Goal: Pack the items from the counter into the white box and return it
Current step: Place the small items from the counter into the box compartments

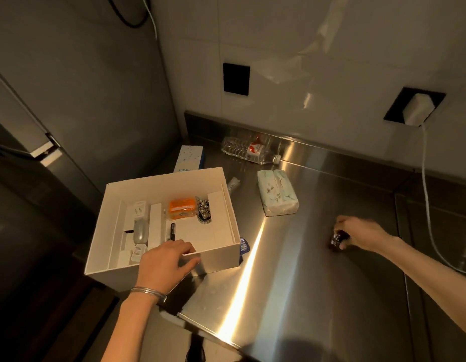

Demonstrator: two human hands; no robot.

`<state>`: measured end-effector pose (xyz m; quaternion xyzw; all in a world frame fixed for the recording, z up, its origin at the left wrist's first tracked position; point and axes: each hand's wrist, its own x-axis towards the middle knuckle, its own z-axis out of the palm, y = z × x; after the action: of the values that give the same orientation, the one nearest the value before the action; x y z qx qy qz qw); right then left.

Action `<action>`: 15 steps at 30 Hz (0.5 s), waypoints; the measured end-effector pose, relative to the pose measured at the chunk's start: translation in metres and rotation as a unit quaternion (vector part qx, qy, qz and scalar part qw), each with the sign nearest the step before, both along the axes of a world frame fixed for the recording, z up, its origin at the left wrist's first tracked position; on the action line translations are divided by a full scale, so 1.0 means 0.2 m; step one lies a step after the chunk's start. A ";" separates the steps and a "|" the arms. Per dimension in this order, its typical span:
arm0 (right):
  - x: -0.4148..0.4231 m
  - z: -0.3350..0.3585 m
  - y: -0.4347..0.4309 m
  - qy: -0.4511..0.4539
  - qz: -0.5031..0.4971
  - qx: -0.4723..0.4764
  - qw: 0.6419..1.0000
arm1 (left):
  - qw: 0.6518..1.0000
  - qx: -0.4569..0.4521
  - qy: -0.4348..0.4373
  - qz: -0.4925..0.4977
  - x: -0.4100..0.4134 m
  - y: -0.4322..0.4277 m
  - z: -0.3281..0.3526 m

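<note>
The open white box (216, 253) sits at the left end of the steel counter (292, 283). Inside it lie an orange packet (181, 208), a beaded hair clip (203, 210), a black pen (172, 231) and white plug parts (140, 226). My left hand (165, 263) grips the box's near wall, thumb outside, fingers over the rim. My right hand (357, 235) is closed around a small dark object (337, 240) on the counter to the right. A tissue pack (276, 195), a lying water bottle (250, 150), a small tube (232, 184) and a blue sachet (244, 247) lie outside the box.
A tall blue-white carton (188, 158) lies behind the box. A white charger (416, 109) is plugged into a wall socket, its cable (426, 205) hanging down over the sink (441, 231) at right. A dark appliance stands left of the counter.
</note>
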<state>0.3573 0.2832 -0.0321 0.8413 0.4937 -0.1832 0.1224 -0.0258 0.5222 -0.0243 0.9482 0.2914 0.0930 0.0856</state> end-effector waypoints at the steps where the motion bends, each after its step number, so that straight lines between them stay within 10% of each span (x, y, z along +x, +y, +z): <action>1: -0.02 0.05 0.04 0.035 -0.035 0.043 0.998 | 1.000 -0.023 0.007 -0.005 -0.01 0.01 0.00; 10: -0.60 0.62 0.64 0.291 -0.088 0.424 0.853 | 0.983 -0.149 0.106 -0.001 -0.23 0.22 0.11; 15: -0.92 0.57 1.07 0.503 -0.117 0.349 0.782 | 0.977 -0.150 0.148 -0.013 -0.29 0.28 0.11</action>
<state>0.1735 0.4976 0.0817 0.6660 0.4133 -0.4086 -0.4676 -0.0835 0.5774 -0.0023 0.9317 0.2990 -0.0943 0.1836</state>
